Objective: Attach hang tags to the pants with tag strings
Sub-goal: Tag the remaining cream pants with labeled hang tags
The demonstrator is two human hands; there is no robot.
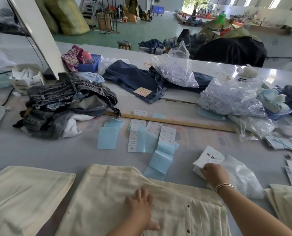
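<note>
So the cream pants [118, 189] are spread flat along the near edge of the grey table [39, 150], button placket facing up toward the right. The left hand [140, 205] is lying flat on them, fingers straight and a bit spread, just pressing the fabric down. Another cream piece [22, 193] sits to the near left, and a third one [285, 201] pokes in at the near right.

The right hand [213, 172], with thin bangles [224, 186] on the wrist, is reaching over to a stack of white hang tags [208, 159] on the right, just past the pants. Its fingers are curled down over the near edge of the stack; can't really tell if it's got one tag pinched or just the pile. The tags sit on a crumpled clear plastic bag [240, 176].

In the middle of the table there's a bunch of light blue paper slips [107, 137] and white printed label strips [167, 133], laid out near a long wooden ruler [184, 123]. Farther left is a heap of grey denim [70, 103], farther back a dark blue pair of jeans [133, 77] with a yellow sticker sheet [142, 91] on it. Two big clear bags of small white bits [227, 97] sit far right, one on the jeans.
</note>
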